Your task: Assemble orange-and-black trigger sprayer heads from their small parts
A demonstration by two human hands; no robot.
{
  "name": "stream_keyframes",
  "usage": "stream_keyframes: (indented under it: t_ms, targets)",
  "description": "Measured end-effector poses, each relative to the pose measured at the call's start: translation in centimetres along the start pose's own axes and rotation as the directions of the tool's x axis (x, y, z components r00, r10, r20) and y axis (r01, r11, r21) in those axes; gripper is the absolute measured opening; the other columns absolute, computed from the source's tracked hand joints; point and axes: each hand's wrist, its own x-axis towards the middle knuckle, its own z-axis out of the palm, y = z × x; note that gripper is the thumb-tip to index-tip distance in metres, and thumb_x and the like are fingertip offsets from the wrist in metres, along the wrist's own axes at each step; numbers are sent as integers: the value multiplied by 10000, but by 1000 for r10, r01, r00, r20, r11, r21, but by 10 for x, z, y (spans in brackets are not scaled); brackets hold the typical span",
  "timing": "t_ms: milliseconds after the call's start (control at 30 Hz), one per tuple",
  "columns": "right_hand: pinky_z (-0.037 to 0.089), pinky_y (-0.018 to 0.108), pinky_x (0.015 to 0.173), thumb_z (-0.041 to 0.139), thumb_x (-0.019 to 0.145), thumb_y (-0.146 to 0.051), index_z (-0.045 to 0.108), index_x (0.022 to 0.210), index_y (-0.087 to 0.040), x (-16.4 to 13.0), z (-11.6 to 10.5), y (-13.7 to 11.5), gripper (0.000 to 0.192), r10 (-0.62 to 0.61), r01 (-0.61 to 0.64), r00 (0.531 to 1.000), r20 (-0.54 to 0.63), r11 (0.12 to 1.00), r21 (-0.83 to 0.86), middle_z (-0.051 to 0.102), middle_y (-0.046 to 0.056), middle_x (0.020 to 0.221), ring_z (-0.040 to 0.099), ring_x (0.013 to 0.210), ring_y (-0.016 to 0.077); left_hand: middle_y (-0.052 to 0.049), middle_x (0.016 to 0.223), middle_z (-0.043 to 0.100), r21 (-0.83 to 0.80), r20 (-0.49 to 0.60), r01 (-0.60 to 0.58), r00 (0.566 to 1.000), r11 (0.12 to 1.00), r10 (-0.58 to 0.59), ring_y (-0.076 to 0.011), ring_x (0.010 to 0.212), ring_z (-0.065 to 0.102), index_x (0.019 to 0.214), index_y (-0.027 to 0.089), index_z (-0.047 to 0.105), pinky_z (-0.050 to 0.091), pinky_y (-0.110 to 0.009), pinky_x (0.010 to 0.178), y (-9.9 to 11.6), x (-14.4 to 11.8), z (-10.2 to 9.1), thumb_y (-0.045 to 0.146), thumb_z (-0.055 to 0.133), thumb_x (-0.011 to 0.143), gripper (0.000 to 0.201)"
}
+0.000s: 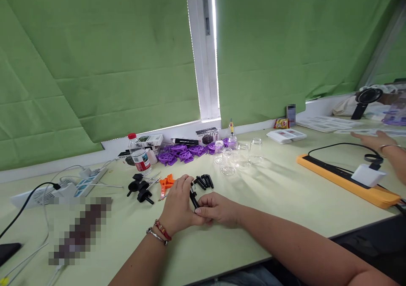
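Observation:
Between my two hands is a slim black tube-shaped part [194, 199], tilted and partly covered by fingers. My left hand [178, 203] wraps around its upper side, with a red bracelet and a silver one on the wrist. My right hand [218, 209] pinches the lower end. Just beyond the fingers lie several similar short black pieces [204, 181]. Orange plastic parts [165, 185] sit left of my left hand, partly hidden by it. Farther left are black knob-like parts [141, 188] with thin metal rods.
Purple plastic pieces [182, 152], clear jars [242, 152] and a red-capped bottle [139, 155] line the back. A power strip [91, 182] with cables is left. At right are an orange-and-black bar [342, 180] with a white charger [368, 175] and another person's hand [376, 140].

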Motion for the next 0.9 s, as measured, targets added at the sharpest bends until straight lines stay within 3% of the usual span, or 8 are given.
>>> stream_keyframes:
  t_ms: [233,333,400,467,567,700,800,900]
  targets:
    - [329,199,481,584,800,-395,451,649,-167,3,-4,2,304,-13,12,999,-45,1000,-27,526,-36,545,427,485,67,-230,1431,291,-24,-54,-119,992,993,118,-400,1303,304,1395,162,194,305,-556,1019,-14,0,-1,643,734,474,1172]
    - [353,207,489,580,787,-375,500,720,-162,7,-15,2,237,-8,-4,986,-165,997,-72,577,-14,632,445,486,69,-229,1454,249,-36,-191,-156,971,987,146,-390,1321,280,1403,183,152,282,-559,1030,-18,2,-6,659,730,492,1179]
    - [340,212,485,564,793,-339,542,782,-160,9,-27,1,180,-38,-23,956,-292,979,-203,577,-12,654,432,482,70,-213,1445,277,-30,-283,-132,952,991,118,-371,1314,303,1406,202,143,289,-553,1027,-19,3,-8,612,726,563,1104]
    - [321,219,496,536,808,-300,577,812,-164,11,-41,-3,142,-111,-81,903,-415,904,-419,566,-12,644,439,505,85,-195,1411,337,-34,-337,-64,940,997,49,-354,1289,348,1406,212,165,307,-545,1016,-23,4,-9,550,712,636,1003]
    - [311,233,529,473,856,-266,605,819,-168,22,-57,-9,169,-212,-257,834,-509,666,-700,586,17,672,497,587,121,-158,1312,446,-84,-411,84,905,993,-111,-324,1214,435,1362,206,284,328,-527,1003,-35,5,-9,450,677,716,795]
    - [324,247,566,433,891,-216,596,891,-156,49,-67,-14,175,-167,-481,826,-539,289,-827,639,79,807,578,718,172,-109,1220,498,-336,-494,242,778,910,-389,-240,1053,532,1260,216,369,427,-439,909,-66,6,-5,296,606,773,548]
    - [347,250,600,477,854,-136,587,922,-144,69,-72,-11,130,-127,-510,833,-539,203,-836,645,96,859,603,775,193,-71,1145,527,-586,-460,339,608,736,-647,-173,913,549,1186,228,380,477,-358,790,-91,5,-2,212,598,743,494]
    - [370,254,635,475,840,-93,579,938,-136,82,-75,-5,149,-110,-520,833,-543,181,-835,641,104,912,609,828,205,-36,1037,540,-698,-442,354,471,622,-763,-110,780,527,1101,209,405,472,-301,750,-108,4,-1,125,583,703,444]
